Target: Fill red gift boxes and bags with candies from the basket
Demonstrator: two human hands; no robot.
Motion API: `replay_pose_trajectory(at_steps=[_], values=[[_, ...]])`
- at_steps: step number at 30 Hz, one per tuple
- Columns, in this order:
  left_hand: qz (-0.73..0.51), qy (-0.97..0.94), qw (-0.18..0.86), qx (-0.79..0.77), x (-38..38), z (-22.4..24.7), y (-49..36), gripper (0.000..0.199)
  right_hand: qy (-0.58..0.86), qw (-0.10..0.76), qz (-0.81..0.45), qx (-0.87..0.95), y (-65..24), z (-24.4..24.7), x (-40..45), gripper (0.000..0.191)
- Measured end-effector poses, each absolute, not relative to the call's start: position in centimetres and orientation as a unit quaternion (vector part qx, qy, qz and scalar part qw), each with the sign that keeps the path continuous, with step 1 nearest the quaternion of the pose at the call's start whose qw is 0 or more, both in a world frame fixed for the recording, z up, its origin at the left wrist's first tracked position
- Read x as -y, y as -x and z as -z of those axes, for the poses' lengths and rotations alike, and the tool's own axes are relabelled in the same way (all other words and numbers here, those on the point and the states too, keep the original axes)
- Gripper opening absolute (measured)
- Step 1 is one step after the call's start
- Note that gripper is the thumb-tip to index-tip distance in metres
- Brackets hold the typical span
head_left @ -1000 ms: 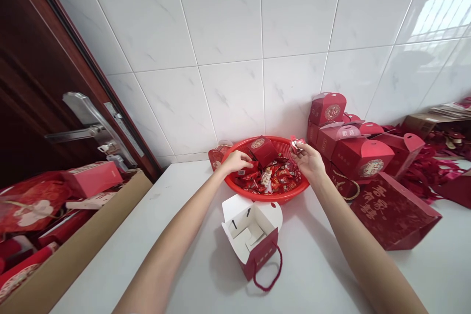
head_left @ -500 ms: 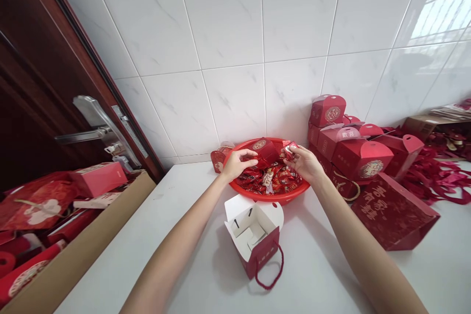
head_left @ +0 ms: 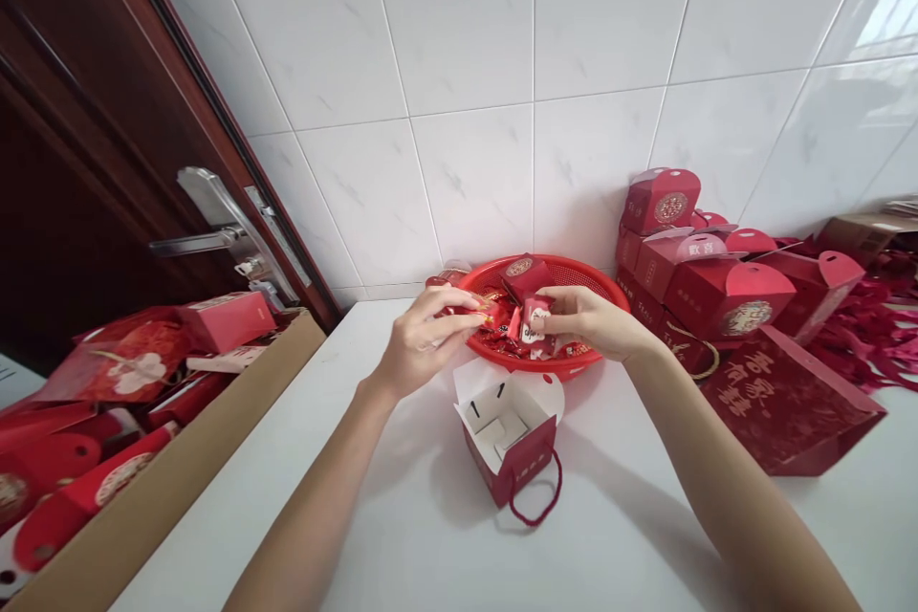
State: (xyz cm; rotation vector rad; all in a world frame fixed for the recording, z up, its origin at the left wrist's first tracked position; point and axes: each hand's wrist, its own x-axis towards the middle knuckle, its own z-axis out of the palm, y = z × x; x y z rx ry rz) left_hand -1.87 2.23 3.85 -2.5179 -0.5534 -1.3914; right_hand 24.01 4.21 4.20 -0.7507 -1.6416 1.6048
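My right hand (head_left: 592,323) pinches a small red packet with a white label (head_left: 535,319) above the basket's near side. The fingers of my left hand (head_left: 426,337) are closed on a red-and-gold wrapped candy (head_left: 488,308), partly covered by the fingertips. Below both hands is a red plastic basket (head_left: 606,287) of wrapped candies, with a small dark red box (head_left: 525,275) lying in it at the back. In front of the basket stands an open red gift box (head_left: 513,440), white inside, its flaps up and a red cord handle hanging at the front.
Closed red gift boxes (head_left: 724,292) are stacked at the right, with a larger red box (head_left: 793,402) before them and red ribbons (head_left: 846,335) beyond. On the left, a cardboard carton (head_left: 236,402) holds red packaging near the door handle (head_left: 201,239). A tiled wall stands behind.
My left hand has drawn back from the basket with a wrapped candy in its fingers. My right hand has moved inward and lower with its packet. The view has shifted slightly left.
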Motion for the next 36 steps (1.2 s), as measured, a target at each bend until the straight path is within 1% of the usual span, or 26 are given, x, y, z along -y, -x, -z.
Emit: replay_pose_trajectory(at_steps=[4,6,8,10,12,14,17,19,22,23,25,28,30,32,36], values=[[0.494,0.831,0.135,0.215,-0.6,-4.4,3.4,0.025,0.283,0.247,-0.539,0.754,-22.2,-4.5,-2.0,0.019],[0.498,0.829,0.138,0.215,0.0,-4.5,3.5,0.025,0.297,0.209,-0.484,0.796,-21.3,-4.2,-1.4,0.013],[0.496,0.832,0.137,0.21,0.4,-4.4,3.4,0.024,0.309,0.185,-0.439,0.823,-20.7,-4.0,-1.0,0.01],[0.49,0.836,0.134,0.208,0.6,-4.4,3.1,0.023,0.319,0.168,-0.416,0.835,-20.4,-3.8,-0.7,0.009],[0.486,0.839,0.127,0.209,0.9,-4.4,3.0,0.022,0.341,0.152,-0.397,0.838,-20.3,-3.8,-0.4,0.005],[0.482,0.842,0.121,0.209,1.1,-4.3,3.0,0.021,0.365,0.159,-0.367,0.84,-20.4,-3.9,-0.2,0.008],[0.48,0.846,0.122,0.197,1.5,-4.3,3.0,0.022,0.372,0.234,-0.337,0.833,-20.8,-4.2,-0.3,0.015],[0.482,0.846,0.127,0.188,1.6,-4.1,2.8,0.022,0.35,0.278,-0.392,0.804,-21.0,-4.5,-0.6,0.028],[0.482,0.848,0.13,0.177,1.8,-3.7,2.3,0.022,0.311,0.323,-0.553,0.702,-21.1,-4.7,-1.0,0.039],[0.482,0.85,0.128,0.171,1.8,-3.5,2.0,0.022,0.302,0.34,-0.59,0.667,-21.0,-4.6,-1.2,0.042],[0.476,0.857,0.118,0.16,1.9,-3.2,1.5,0.023,0.296,0.38,-0.609,0.63,-20.8,-4.4,-1.4,0.045],[0.446,0.876,0.084,0.162,2.1,-3.2,0.9,0.025,0.293,0.409,-0.571,0.649,-20.9,-4.1,-1.5,0.041],[0.425,0.886,0.05,0.176,2.2,-3.4,1.0,0.024,0.297,0.405,-0.537,0.678,-21.1,-4.1,-1.5,0.038],[0.424,0.883,0.019,0.201,2.3,-3.7,1.5,0.023,0.304,0.381,-0.491,0.722,-21.3,-4.0,-1.3,0.033],[0.442,0.854,-0.001,0.275,2.3,-4.0,2.5,0.022,0.292,0.261,-0.399,0.829,-20.8,-3.8,-0.6,0.024]])
